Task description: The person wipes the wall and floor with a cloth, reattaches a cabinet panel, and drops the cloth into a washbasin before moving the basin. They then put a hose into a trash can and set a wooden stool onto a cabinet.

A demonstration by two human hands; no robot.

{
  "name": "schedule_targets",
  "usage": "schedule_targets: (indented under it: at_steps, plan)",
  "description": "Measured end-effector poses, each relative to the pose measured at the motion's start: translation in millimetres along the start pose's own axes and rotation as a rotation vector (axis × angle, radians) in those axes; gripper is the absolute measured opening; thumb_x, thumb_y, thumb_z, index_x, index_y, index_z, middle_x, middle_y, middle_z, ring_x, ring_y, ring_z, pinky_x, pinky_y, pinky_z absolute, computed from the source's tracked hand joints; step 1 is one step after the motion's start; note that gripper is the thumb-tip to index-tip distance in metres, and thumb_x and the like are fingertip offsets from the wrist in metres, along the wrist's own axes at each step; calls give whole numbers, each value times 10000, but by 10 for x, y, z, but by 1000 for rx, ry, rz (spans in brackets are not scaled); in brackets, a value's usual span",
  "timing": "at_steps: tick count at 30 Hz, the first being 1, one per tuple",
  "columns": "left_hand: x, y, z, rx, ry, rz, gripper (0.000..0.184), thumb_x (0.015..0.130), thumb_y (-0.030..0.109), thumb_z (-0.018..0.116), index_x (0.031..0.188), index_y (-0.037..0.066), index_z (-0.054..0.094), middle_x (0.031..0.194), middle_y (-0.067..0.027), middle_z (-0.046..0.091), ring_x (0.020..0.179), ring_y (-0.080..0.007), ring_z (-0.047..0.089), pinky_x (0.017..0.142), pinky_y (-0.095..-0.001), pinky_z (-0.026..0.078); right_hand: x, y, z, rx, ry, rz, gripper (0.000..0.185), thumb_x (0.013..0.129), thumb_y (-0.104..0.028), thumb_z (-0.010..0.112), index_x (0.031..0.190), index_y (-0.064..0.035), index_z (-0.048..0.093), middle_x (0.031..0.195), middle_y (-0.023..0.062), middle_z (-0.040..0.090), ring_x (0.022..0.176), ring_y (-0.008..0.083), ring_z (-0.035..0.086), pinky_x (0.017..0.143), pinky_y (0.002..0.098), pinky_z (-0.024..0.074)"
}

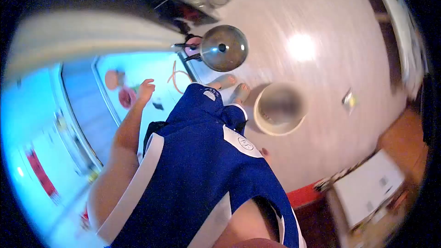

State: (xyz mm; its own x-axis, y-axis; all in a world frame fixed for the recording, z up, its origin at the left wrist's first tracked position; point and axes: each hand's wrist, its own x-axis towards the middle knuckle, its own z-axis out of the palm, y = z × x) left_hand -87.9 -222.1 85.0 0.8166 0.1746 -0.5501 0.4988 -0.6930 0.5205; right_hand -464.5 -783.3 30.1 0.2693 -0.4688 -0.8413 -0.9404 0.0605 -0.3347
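Closest to you is your blue shirt point(197, 170); along its right edge a small bit of your right hand point(265, 153) shows, too little to tell whether it is open or gripping. Your left hand point(146, 91) is out to the side, fingers loosely apart and apparently empty, near a pink thing point(127, 97) too blurred to name. An orange loop point(176, 79) lies beyond that hand.

Past the shirt are your bare feet point(240, 93), with the bucket point(274, 132) on the floor point(335, 138) just to their right; its contents are blurred. A round disc point(225, 48) with a dark centre sits beyond your feet, and a small packet point(350, 100) lies on the floor well right of the bucket.

You seem to be between holds. Any grasp from here would call for a steadier look down and both hands in clear view.
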Motion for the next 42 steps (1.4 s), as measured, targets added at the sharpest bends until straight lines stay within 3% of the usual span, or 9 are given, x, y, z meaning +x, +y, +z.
schedule_targets:
  at_steps: [2, 5, 7, 11, 13, 17, 24, 31, 42]
  plan:
    - [-641, -512, -55, -446, 132, -284, 358, 767, 95, 583, 1125, 81, 583, 845, -67, 659, 651, -153, 597, 563, -315, 460, 493, 376, -353, 197, -180, 100, 417, 853, -186, 608, 1232, -75, 474, 924, 38, 576, 755, 134, 546, 586, 271, 459]
    - [-1649, -430, 457, -906, 177, -628, 400, 763, 91, 590, 1161, 98, 558, 856, -39, 639, 689, -150, 599, 587, -307, 464, 704, -656, -1552, 65, -174, -43, 424, 853, -203, 603, 1232, -74, 462, 950, 41, 577, 794, 158, 554, 614, 303, 469]
    - [-2083, -305, 755, -894, 240, -758, 419, 783, 107, 587, 1198, 105, 527, 914, -42, 614, 767, -165, 606, 641, -319, 477, 617, -1765, -1913, -225, -62, -50, 408, 854, -199, 582, 1231, -88, 471, 968, 59, 585, 812, 187, 566, 651, 353, 477]
    - [-2555, -297, 995, -1089, 214, -903, 439, 811, 149, 570, 1239, 108, 487, 1085, -61, 559, 971, -219, 576, 800, -407, 466, 1120, -2864, -2394, -100, -126, -186, 357, 845, -210, 562, 1176, -91, 503, 956, 49, 579, 837, 163, 560, 632, 318, 467]
    - [-2579, -293, 971, -984, 162, -917, 445, 817, 171, 569, 1249, 118, 477, 1047, -52, 575, 935, -213, 584, 770, -404, 465, 697, -3605, -2018, -141, 30, -233, 400, 842, -192, 566, 1216, -75, 485, 970, 48, 568, 846, 159, 556, 667, 307, 466]
    - [-2645, -456, 1047, -981, 87, -959, 427, 816, 175, 582, 1230, 128, 489, 998, -46, 586, 880, -205, 591, 737, -401, 455, 333, -4225, -1414, -140, -132, -580, 396, 857, -157, 556, 1237, -73, 483, 1013, 62, 585, 871, 155, 566, 692, 292, 467]
    - [-2432, -670, 995, -969, -129, -859, 407, 807, 182, 594, 1200, 120, 508, 891, -45, 607, 737, -174, 587, 649, -375, 448, 33, -4244, -226, -582, -359, -533, 341, 857, -152, 558, 1186, -65, 534, 957, 64, 617, 779, 144, 595, 584, 257, 471]
    - [-2153, -1172, 444, -1200, 155, -904, 448, 783, 164, 595, 1215, 92, 500, 891, -38, 604, 746, -144, 582, 606, -328, 461, -537, -4719, 1182, -1057, -424, -662, 332, 853, -192, 584, 1149, -44, 563, 830, 53, 619, 707, 126, 585, 547, 255, 462]
    - [-1949, -1326, -306, -1288, 557, -863, 429, 796, 157, 590, 1203, 39, 522, 897, -78, 623, 758, -137, 589, 602, -261, 465, -1332, -5537, 4177, -1342, -796, -1121, 338, 854, -268, 582, 1090, -27, 600, 1011, 156, 646, 933, 251, 623, 814, 327, 477]
